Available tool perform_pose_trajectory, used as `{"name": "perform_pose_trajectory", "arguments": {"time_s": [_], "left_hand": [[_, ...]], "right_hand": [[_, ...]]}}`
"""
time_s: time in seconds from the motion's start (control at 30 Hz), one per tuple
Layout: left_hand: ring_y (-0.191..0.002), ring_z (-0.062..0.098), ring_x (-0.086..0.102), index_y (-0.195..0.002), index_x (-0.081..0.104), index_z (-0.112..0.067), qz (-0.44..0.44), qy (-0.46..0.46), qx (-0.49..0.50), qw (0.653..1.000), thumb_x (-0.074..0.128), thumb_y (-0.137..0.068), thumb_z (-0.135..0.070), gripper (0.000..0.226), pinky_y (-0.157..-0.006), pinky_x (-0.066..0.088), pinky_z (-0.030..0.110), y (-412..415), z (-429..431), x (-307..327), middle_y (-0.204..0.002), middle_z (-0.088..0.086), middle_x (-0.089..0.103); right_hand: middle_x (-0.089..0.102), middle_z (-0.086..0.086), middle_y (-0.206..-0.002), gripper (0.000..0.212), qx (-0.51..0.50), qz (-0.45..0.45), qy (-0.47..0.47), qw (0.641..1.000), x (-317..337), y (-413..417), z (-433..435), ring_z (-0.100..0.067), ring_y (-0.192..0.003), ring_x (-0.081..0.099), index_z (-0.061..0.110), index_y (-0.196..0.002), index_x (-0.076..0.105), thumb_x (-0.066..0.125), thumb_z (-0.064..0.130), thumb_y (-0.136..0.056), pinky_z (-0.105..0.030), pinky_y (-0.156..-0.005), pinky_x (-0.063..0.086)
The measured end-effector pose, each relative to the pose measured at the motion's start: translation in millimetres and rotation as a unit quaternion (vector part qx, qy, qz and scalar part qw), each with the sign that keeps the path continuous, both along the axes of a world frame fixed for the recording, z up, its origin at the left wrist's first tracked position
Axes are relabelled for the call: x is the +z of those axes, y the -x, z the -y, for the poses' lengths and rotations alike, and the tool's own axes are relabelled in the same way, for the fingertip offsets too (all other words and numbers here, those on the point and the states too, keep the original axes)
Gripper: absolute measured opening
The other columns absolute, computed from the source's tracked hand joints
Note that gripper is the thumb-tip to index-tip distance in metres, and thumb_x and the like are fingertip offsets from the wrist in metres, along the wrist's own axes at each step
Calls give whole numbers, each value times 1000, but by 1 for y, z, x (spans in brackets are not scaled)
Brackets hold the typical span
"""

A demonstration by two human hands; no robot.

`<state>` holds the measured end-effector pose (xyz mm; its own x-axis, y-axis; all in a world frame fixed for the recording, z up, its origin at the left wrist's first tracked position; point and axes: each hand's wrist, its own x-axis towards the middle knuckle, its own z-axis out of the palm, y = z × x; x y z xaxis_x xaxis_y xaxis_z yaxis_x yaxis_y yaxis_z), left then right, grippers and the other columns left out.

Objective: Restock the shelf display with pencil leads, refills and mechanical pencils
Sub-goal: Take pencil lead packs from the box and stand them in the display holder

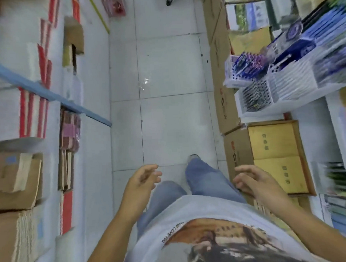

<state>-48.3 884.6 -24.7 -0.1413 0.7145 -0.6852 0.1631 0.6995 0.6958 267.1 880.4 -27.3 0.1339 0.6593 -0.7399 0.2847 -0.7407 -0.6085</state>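
Note:
I look straight down a narrow shop aisle at my own legs and both hands. My left hand (142,180) hangs in front of my body with loosely curled fingers and holds nothing. My right hand (254,180) is also empty, its fingers relaxed, over an open cardboard box (304,159) of yellow booklets. The shelf display (280,84) of white trays with pens and pencils (248,66) stands at the upper right, well ahead of my right hand. The picture is blurred by motion.
Cardboard boxes (224,97) line the right side of the white tiled floor (167,115). On the left stand shelves with stacked paper reams (30,114), a blue shelf rail (49,94) and brown cartons (15,179). My foot (192,157) is on the floor.

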Motion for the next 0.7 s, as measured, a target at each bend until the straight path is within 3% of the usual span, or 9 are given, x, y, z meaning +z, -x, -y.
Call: {"name": "perform_pose_trajectory", "arguments": {"time_s": [0.1,0.2,0.37,0.47,0.6,0.7], "left_hand": [[-84,6,71,-106,68,-21,-5,7,32,999,57,-99,-10,17,-78,54,18,5,-64,11,-94,-5,75],[-89,10,71,-104,67,-25,-15,7,68,998,54,-100,-11,19,-84,54,26,19,-125,14,-97,-4,75],[-86,5,72,-107,67,-29,-36,9,115,993,56,-100,-17,17,-82,53,26,58,-240,-9,-94,-11,76],[-88,5,72,-107,67,-30,-35,7,96,995,56,-99,-18,18,-85,54,28,82,-329,-24,-96,-10,76],[-88,5,71,-106,67,-32,-40,-7,35,999,55,-100,-18,20,-84,53,27,102,-469,-19,-95,-12,76],[-87,4,71,-105,67,-33,-20,-27,-3,999,54,-100,-17,20,-81,52,23,106,-573,-3,-95,-16,75]], "right_hand": [[73,1,-84,18,49,5,-18,999,16,3,-105,-18,-79,68,23,-104,65,54,12,-96,-35,-78,55],[72,-5,-91,18,88,2,-29,996,22,16,-205,-24,-87,67,21,-106,63,51,11,-98,-44,-87,53],[72,-6,-95,20,116,0,-48,992,13,58,-359,-24,-89,67,18,-111,63,50,9,-98,-34,-83,52],[71,-8,-96,20,97,-3,-46,994,8,86,-440,-27,-90,66,16,-109,63,49,8,-98,-37,-85,51],[71,-4,-91,22,62,-8,-43,997,16,103,-538,-24,-87,66,22,-105,63,49,7,-98,-28,-78,51],[72,-5,-91,23,24,-9,-25,999,21,100,-598,-27,-88,66,22,-105,64,49,6,-98,-38,-83,53]]}}
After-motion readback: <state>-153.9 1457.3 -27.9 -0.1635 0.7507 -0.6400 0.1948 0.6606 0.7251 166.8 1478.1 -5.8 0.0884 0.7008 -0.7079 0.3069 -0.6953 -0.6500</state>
